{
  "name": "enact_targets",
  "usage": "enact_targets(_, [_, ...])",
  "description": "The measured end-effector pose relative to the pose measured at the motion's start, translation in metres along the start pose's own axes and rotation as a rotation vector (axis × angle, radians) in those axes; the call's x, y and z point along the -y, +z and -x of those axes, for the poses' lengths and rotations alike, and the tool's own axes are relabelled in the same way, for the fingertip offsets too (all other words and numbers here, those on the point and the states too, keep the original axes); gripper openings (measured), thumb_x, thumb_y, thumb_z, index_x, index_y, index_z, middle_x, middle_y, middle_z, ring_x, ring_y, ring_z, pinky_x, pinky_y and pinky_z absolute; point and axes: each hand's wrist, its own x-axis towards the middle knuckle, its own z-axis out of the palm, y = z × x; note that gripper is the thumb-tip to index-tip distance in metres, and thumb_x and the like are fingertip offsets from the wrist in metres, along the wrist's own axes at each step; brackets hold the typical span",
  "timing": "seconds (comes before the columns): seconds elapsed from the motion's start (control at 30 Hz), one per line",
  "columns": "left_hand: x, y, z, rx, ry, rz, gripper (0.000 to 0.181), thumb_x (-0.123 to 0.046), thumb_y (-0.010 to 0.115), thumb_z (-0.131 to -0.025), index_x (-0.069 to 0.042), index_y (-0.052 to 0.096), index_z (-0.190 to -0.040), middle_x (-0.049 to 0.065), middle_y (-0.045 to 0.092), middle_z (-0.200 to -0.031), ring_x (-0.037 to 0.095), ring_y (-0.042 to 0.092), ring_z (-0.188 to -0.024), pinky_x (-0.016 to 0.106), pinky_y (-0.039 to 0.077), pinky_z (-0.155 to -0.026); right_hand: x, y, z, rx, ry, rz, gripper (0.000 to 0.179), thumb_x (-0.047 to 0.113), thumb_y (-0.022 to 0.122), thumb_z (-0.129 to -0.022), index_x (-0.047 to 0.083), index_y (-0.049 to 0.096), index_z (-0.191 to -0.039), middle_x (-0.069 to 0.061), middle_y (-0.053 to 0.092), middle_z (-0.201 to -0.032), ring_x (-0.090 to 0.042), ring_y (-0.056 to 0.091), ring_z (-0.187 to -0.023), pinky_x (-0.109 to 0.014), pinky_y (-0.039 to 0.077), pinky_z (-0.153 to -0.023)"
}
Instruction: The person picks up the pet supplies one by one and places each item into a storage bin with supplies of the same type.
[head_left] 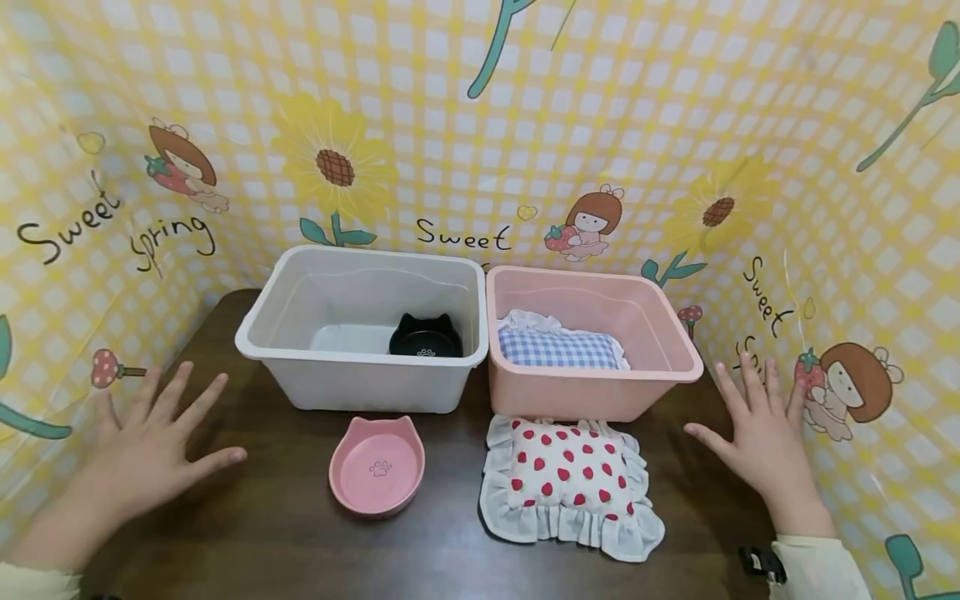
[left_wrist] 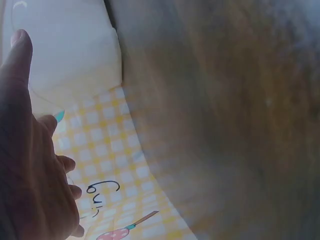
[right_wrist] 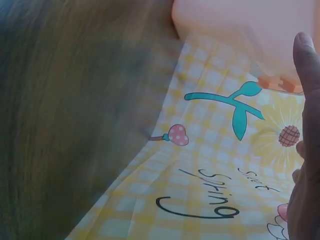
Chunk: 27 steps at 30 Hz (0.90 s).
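My left hand (head_left: 150, 454) is spread with straight fingers at the left side of the table, holding nothing. On the far right, my right hand (head_left: 768, 446) is likewise spread and holds nothing. Between them lie a pink cat-eared bowl (head_left: 378, 471) with a paw print and a ruffled strawberry-print cushion (head_left: 573, 475). Behind the bowl stands a white bin (head_left: 367, 383) with a black cat-eared bowl (head_left: 425, 336) inside, its lower part hidden by the front wall. Beside it, a pink bin (head_left: 577, 398) contains a blue checked cushion (head_left: 558, 348) with a white frill.
The dark wooden table (head_left: 442, 550) carries everything. A yellow checked cloth (head_left: 465, 125) with printed flowers and figures rises behind the bins and along both sides. The two bins stand side by side, rims close together, near the back cloth.
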Motion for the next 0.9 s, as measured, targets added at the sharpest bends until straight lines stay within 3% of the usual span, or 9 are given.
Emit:
enact_targets(0.17, [-0.008, 0.005, 0.003, 0.014, -0.016, 0.081, 0.105, -0.066, 0.065, -0.090, -0.028, 0.002, -0.166, 0.016, -0.019, -0.168, 0.044, -0.031, -0.149, 0.066, -0.037, -0.097, 0.000, -0.003, -0.004, 0.008, 0.016, -0.062, 0.107, 0.063, 0.075, -0.084, 0.020, 0.019, -0.165, -0.017, 0.003, -0.172, -0.046, -0.005, -0.156, -0.070, -0.015, -0.116])
enact_targets(0.53, [-0.024, 0.010, -0.003, 0.106, -0.023, 0.211, 0.095, -0.064, 0.061, -0.095, -0.022, 0.012, -0.166, 0.031, -0.002, -0.167, 0.062, -0.011, -0.148, 0.078, -0.029, -0.096, 0.001, -0.003, -0.010, 0.006, 0.066, -0.217, 0.105, 0.054, 0.076, -0.087, 0.014, 0.018, -0.165, -0.020, 0.011, -0.171, -0.050, 0.004, -0.155, -0.069, -0.010, -0.119])
enact_targets(0.73, [-0.039, 0.009, -0.008, 0.131, -0.039, 0.317, 0.091, -0.060, 0.062, -0.095, -0.020, 0.019, -0.165, 0.034, 0.008, -0.166, 0.066, 0.007, -0.146, 0.089, -0.008, -0.098, 0.006, -0.006, -0.018, 0.016, 0.123, -0.413, 0.090, 0.040, 0.069, -0.097, 0.016, 0.016, -0.165, -0.023, 0.014, -0.169, -0.052, 0.010, -0.153, -0.073, 0.002, -0.118])
enact_targets(0.9, [-0.052, 0.008, -0.011, 0.127, -0.039, 0.430, 0.085, -0.053, 0.065, -0.097, -0.016, 0.027, -0.163, 0.035, 0.023, -0.162, 0.065, 0.023, -0.140, 0.090, 0.016, -0.094, 0.010, -0.009, -0.025, 0.039, 0.215, -0.599, 0.078, 0.035, 0.059, -0.104, 0.021, 0.014, -0.166, -0.026, 0.012, -0.169, -0.056, 0.012, -0.151, -0.082, 0.013, -0.109])
